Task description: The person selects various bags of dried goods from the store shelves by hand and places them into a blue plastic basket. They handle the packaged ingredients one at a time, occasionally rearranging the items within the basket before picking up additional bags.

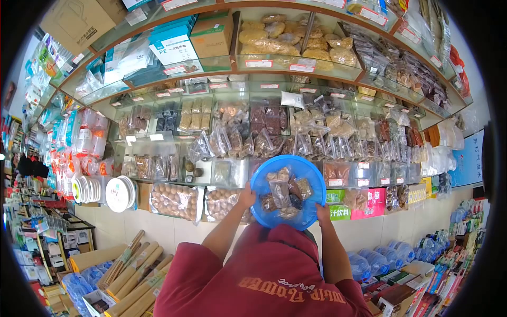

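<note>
A blue basin (pixel 312 174) is being held up at chest height, in front of the glass shelves (pixel 222 63), by both hands. The left hand (pixel 246 197) is being clamped on the basin's left rim, thumb side up, fingers curled under the edge; the grasp is firm. The left forearm is being raised diagonally from the red shirt (pixel 264 274), elbow bent and low. The right hand (pixel 321 214) is being closed on the lower right rim, fingers wrapped behind the edge and mostly hidden. The right forearm is being kept almost vertical, elbow tucked near the body. The basin is being tilted toward the camera, so its inside is being shown. Small clear bags (pixel 280 193) of dried goods are being carried inside it, piled in the middle and touching each other. The basin is being kept just in front of the lower shelf rows, between the two arms. White plates (pixel 119 194) are being displayed well to the left, and paper rolls (pixel 134 267) are being leaned lower left. Water bottles (pixel 376 261) are being stored on the floor at lower right.
</note>
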Motion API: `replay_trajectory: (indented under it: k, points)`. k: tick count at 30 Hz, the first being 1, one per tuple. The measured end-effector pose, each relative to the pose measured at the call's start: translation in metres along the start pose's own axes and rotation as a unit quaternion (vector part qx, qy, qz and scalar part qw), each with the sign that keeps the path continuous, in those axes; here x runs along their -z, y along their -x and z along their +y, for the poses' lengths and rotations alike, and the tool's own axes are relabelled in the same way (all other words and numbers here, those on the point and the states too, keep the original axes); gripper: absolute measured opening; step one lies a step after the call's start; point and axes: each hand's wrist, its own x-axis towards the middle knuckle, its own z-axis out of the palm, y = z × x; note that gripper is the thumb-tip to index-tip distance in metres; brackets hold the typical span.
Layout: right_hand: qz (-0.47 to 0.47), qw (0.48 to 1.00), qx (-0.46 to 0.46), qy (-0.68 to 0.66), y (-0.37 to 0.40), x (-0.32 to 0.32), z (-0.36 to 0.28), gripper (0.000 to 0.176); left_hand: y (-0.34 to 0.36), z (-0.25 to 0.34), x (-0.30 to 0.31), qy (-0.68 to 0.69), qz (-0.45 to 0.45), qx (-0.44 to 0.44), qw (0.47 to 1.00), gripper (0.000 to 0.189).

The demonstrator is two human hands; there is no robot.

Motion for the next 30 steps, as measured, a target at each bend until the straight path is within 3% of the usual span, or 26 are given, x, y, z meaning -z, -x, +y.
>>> replay_trajectory:
  k: [2, 9, 15, 17, 30]
  points:
    - [0.011, 1.000, 0.015, 0.009, -0.001, 0.002, 0.008, 0.021, -0.004, -0.002, -0.002, 0.004, -0.004, -0.031, 1.000, 0.033]
    - [0.024, 1.000, -0.008, -0.008, 0.008, 0.000, -0.002, 0.025, -0.015, 0.008, -0.009, -0.002, 0.007, -0.010, 1.000, 0.032]
    - [0.025, 1.000, -0.004, 0.015, 0.010, 0.001, -0.007, 0.023, -0.026, 0.006, -0.014, -0.005, 0.040, -0.072, 0.997, 0.030]
    - [0.017, 0.998, -0.042, -0.034, 0.007, 0.000, -0.001, 0.022, -0.028, 0.003, -0.017, 0.012, 0.061, -0.055, 0.997, 0.027]
    - [-0.004, 0.989, -0.146, 0.021, 0.015, 0.003, -0.011, 0.032, -0.027, 0.011, -0.015, 0.059, 0.058, -0.014, 0.996, 0.032]
